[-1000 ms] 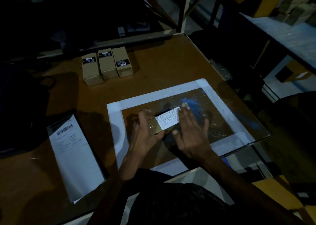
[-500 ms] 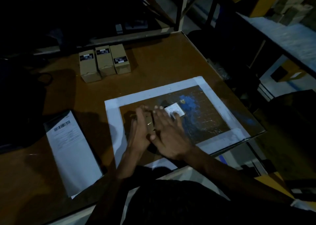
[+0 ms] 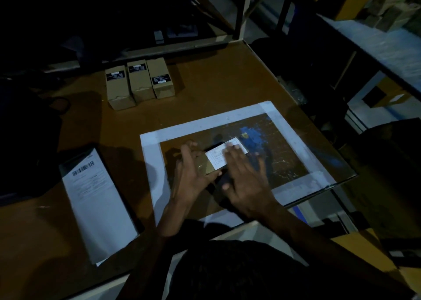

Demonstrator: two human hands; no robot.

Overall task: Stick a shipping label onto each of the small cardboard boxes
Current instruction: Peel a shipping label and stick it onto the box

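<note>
Nearest me on the worktop [image 3: 227,76], my left hand [image 3: 190,174] curls its grip round the near end of the small box [image 3: 208,168], inside the white-taped frame [image 3: 150,163]. My right hand [image 3: 246,181] lies flat, fingers straight, pressing the label [image 3: 218,157] onto the box top. A sheet of labels [image 3: 98,204] lies left. Farther off, three boxes [image 3: 139,80] sit touching, side by side.

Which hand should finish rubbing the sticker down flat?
The right hand. Its straight fingers already lie on the white label, while the left hand grips the small box to keep it steady.
</note>
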